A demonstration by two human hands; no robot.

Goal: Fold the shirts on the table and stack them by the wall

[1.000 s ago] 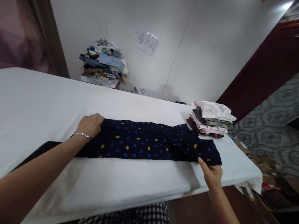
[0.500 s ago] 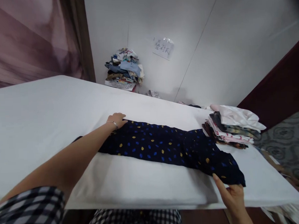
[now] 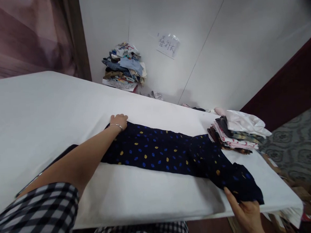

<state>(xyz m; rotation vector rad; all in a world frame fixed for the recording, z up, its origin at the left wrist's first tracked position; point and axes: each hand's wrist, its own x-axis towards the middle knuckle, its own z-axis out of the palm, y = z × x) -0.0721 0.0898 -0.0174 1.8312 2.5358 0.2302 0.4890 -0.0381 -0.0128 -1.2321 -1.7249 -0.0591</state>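
A navy shirt [image 3: 157,149] with blue and yellow leaf-like spots lies in a long narrow strip across the white table [image 3: 138,194]. My left hand [image 3: 119,121], with a bracelet at the wrist, is closed at the shirt's far left edge, its fingers bent over the fabric. At the right, my right hand [image 3: 245,209] pinches the near edge of a sleeve-like end that reaches towards the table's front edge. The thumb lies on top and the other fingers are under the cloth. A dark part of the shirt also shows left of my forearm, which hides some of it.
A stack of folded clothes [image 3: 236,133] stands on the table just beyond the shirt's right part. Behind the table's far edge rises a tall clothes pile [image 3: 124,66] against the wall. A paper sign [image 3: 168,46] hangs there. Boxes [image 3: 302,194] stand at the lower right.
My right hand has moved slightly right and nearer to me, drawing the sleeve-like end with it. My left hand's fingers are more bent at the edge. The view has shifted a little.
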